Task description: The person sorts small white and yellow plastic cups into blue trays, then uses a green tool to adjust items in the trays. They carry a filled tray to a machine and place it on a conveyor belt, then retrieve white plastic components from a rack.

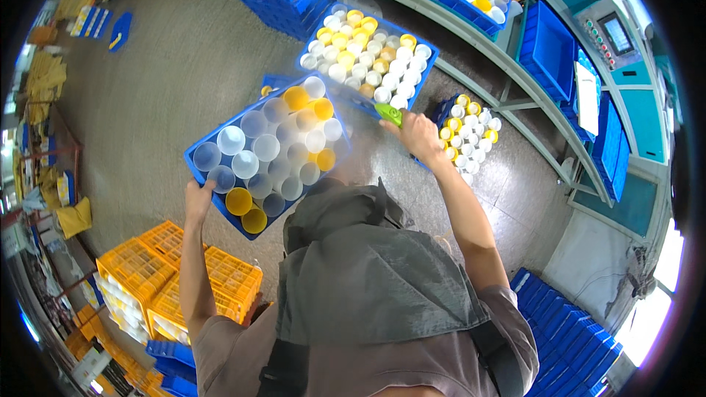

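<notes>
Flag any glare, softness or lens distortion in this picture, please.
Head view: the bright opening at lower right is blown out, and the floor shows glossy reflections; head view: pale haze softens the cups near the green tool, cause unclear; head view: the teal machine bows with the fisheye, and the corners go black.

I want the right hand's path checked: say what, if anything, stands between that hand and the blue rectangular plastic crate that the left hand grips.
Only the slim tool with a bright green handle, held in the right hand, juts toward the blue crate; its far end is blurred. Nothing else visible stands between them.
</notes>
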Action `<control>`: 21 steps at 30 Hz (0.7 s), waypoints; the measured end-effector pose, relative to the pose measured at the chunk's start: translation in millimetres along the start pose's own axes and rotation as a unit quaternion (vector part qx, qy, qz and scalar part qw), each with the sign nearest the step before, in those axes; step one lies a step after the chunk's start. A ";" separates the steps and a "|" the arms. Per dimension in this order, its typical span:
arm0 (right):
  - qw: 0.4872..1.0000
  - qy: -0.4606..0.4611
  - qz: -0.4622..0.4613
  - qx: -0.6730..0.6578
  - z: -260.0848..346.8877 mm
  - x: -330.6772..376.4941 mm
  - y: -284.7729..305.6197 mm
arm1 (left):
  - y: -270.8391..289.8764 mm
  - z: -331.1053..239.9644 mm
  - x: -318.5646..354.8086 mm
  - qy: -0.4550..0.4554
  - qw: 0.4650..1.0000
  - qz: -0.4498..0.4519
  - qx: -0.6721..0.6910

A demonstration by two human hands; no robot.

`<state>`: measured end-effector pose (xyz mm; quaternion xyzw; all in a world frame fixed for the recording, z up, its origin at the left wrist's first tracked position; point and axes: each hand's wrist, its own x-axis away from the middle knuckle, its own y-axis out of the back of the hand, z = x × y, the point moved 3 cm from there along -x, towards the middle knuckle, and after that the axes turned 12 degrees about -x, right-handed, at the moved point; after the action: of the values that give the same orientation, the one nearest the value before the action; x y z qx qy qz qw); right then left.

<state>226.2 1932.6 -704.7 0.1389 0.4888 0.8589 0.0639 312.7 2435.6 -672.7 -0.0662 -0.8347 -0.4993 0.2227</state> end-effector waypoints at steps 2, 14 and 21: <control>1.000 0.015 0.026 -0.009 0.9 -14.7 5.4 | 11.0 -12.9 -35.5 -0.010 1.000 0.005 0.029; 0.924 -0.366 0.080 -0.080 -97.7 60.2 19.4 | -98.7 -215.3 -276.0 0.015 0.901 0.134 0.412; 0.854 -0.470 -0.008 -0.223 -98.2 102.9 23.6 | -220.3 -399.0 -344.3 0.080 0.846 0.211 0.484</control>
<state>99.1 1865.1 -713.8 0.5041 0.1972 0.7767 0.3220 668.5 2021.2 -840.2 -0.0841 -0.9155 0.0230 0.3927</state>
